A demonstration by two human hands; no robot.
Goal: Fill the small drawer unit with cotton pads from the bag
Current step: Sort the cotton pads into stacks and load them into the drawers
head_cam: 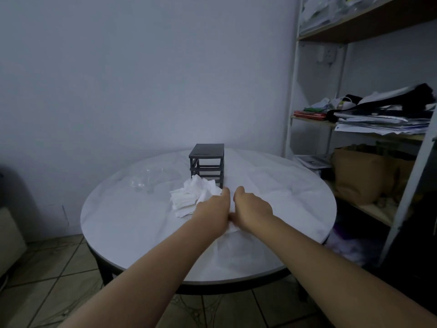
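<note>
A round white surface (pixel 132 223) stands in a dim room. It has a dark rim and dark legs, and the floor (pixel 47 275) under it is tiled. A plain pale wall (pixel 142 67) is behind it.

A small dark drawer unit (pixel 206 164) stands upright near the far edge of the surface. Its slots look open, like a bare frame. A messy heap of white pads (pixel 189 197) lies just in front of it, on the near left side, touching its base. A clear, crumpled bag (pixel 146 181) lies on the surface to the left of the heap. It is hard to see.

Two bare arms reach in from the near side. The left hand (pixel 212 209) is curled at the right edge of the heap and touches the pads. The right hand (pixel 250 207) is curled just beside it. The two hands touch near the wrists, and some white stuff shows between and under them. Both hands are seen from the back, so I cannot tell just what the fingers are pinching.

On the right is a tall shelf (pixel 293 91) with pale posts and wooden boards. Papers (pixel 378 121) and dark things are piled on it. A brown bag (pixel 359 176) sits lower down.
</note>
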